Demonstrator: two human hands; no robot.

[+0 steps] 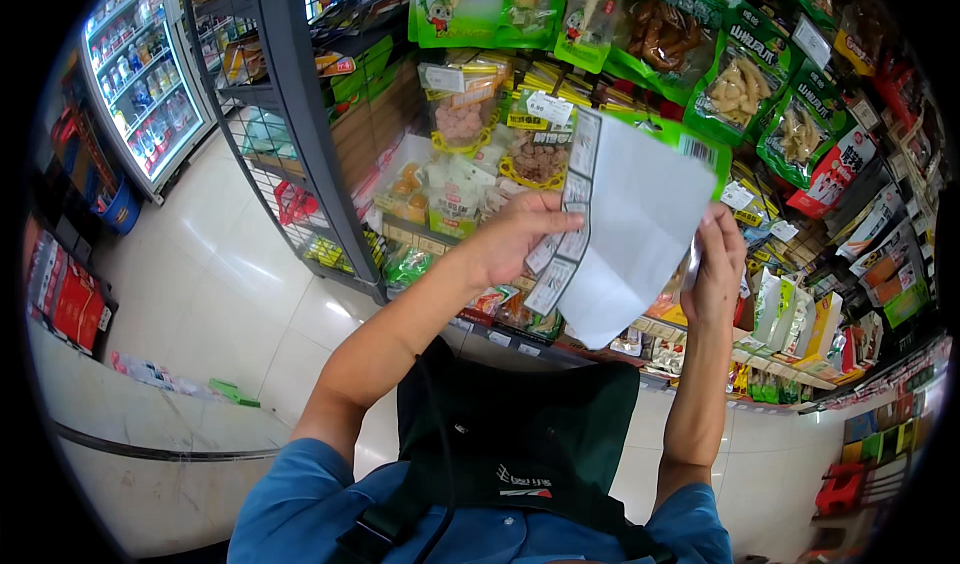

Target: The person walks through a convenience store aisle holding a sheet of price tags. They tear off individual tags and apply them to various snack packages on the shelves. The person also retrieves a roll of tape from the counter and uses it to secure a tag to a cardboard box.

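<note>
I hold a white sheet of price-label stickers (630, 224) up in front of a snack shelf. My left hand (515, 236) pinches the sheet's left edge, where a strip of printed labels runs down. On the right edge, my right hand (715, 269) grips the same sheet. Most of the sheet's facing side is blank white. Behind it hang green and clear snack bags (740, 79) on pegs.
A grey shelf upright (305, 124) stands at the left of the snack display. A glass-door drinks fridge (140, 74) is at the far left. Boxed goods (800, 324) fill the lower right shelves. A dark green apron hangs at my chest. White tiled floor (220, 294) lies below.
</note>
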